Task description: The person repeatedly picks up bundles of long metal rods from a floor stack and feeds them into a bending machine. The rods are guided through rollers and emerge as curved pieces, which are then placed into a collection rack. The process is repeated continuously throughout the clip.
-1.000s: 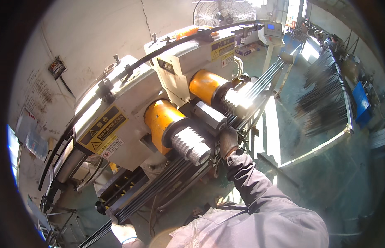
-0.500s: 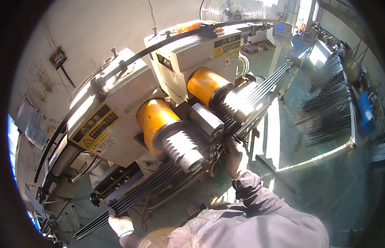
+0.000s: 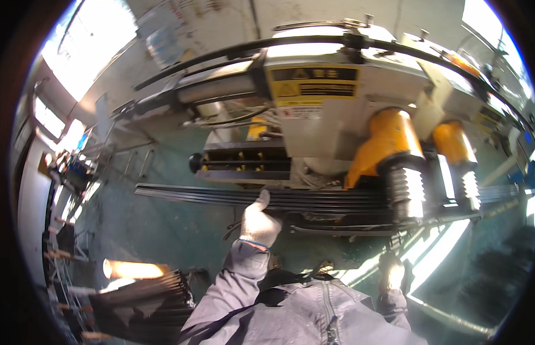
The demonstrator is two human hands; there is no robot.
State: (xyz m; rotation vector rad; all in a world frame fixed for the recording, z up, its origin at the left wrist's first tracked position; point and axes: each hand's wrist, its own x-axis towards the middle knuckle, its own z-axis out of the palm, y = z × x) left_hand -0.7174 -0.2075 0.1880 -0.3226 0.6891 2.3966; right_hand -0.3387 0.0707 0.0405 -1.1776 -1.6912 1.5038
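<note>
A bundle of long dark metal rods point(image 3: 221, 196) runs left to right along the front of the machine. My left hand point(image 3: 260, 226), in a pale work glove, grips the bundle from its near side, thumb on top and fingers hidden beneath. My right hand point(image 3: 391, 271) hangs at the machine's near edge, under the left ribbed spindle point(image 3: 406, 192); its fingers are smeared by motion and what they touch is unclear. Behind the spindles stand two orange cylinders, the left one point(image 3: 388, 141) larger in view. A grey block point(image 3: 445, 179) sits between them.
The machine's pale housing point(image 3: 342, 109) with a yellow-black warning label point(image 3: 313, 81) fills the far side. A heap of dark rods point(image 3: 146, 305) lies at lower left, beside a bright tube point(image 3: 135, 269). Metal frames point(image 3: 129, 155) stand farther left. Sunlit stripes cross the green floor point(image 3: 204, 230).
My view has swung left, shifting the machine rightward in the picture. My left hand stays on the rods. My right hand has come away from the rods toward me.
</note>
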